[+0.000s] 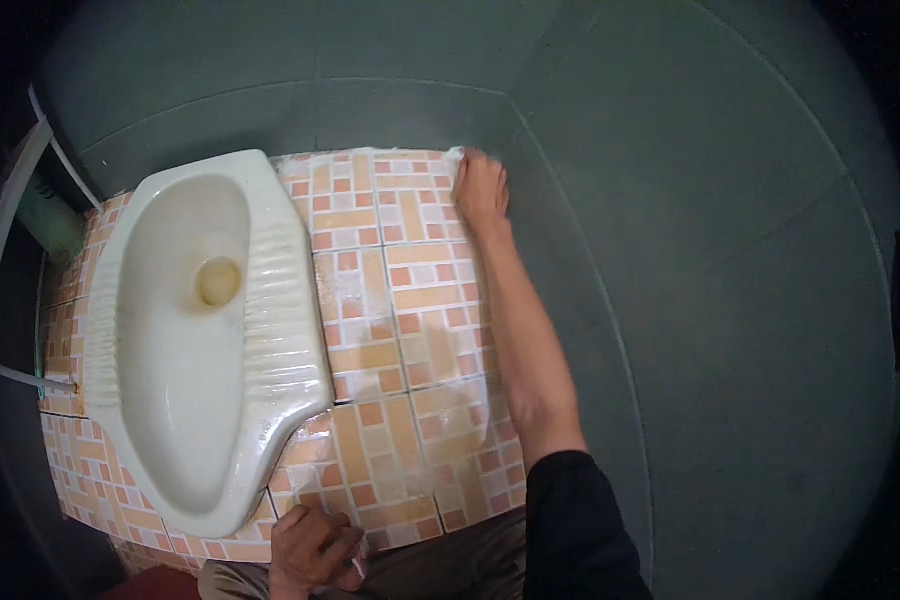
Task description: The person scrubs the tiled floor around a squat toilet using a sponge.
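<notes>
My right arm in a black sleeve stretches to the far right corner of the tiled floor. There my right hand is closed, its fingers bent down against the floor by the wall. A small white wad peeks out at the fingertips; its kind is not clear. Close to my body, my left hand is curled in front of my trousers. A pale bit shows beside its fingers, too small to name. Left of both hands lies a white ceramic squat toilet, with yellowish water in its bowl.
Grey-green walls enclose the back and right side. At the left stands a pale metal frame, with a green cylinder behind it. Wet, glossy patches show on the orange and white patterned tiles. Something red is at the lower left.
</notes>
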The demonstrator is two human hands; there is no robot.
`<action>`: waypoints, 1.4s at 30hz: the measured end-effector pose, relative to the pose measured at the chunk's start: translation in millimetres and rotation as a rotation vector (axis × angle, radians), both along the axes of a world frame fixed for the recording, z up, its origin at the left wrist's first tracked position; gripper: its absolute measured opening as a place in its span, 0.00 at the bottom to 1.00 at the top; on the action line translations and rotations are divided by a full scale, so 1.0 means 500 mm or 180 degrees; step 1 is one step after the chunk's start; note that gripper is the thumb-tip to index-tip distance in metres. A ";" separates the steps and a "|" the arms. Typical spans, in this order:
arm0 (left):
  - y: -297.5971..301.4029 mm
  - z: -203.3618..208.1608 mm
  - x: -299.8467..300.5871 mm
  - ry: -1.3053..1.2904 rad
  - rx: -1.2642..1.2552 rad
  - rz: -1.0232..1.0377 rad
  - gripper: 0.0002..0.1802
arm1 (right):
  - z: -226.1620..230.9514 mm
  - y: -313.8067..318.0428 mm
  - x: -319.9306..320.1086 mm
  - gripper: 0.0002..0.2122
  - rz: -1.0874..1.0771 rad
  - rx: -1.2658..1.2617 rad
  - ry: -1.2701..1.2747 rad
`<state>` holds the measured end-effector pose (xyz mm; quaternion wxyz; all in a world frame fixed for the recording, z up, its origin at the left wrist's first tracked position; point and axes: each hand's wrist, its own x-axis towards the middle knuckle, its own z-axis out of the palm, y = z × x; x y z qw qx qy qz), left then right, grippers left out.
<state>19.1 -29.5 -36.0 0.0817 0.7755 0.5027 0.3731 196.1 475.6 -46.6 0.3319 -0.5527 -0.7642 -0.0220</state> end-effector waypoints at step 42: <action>0.008 0.013 0.009 -0.0041 -0.0124 -0.0066 0.05 | -0.003 0.032 0.006 0.15 -0.0114 -0.0248 0.0226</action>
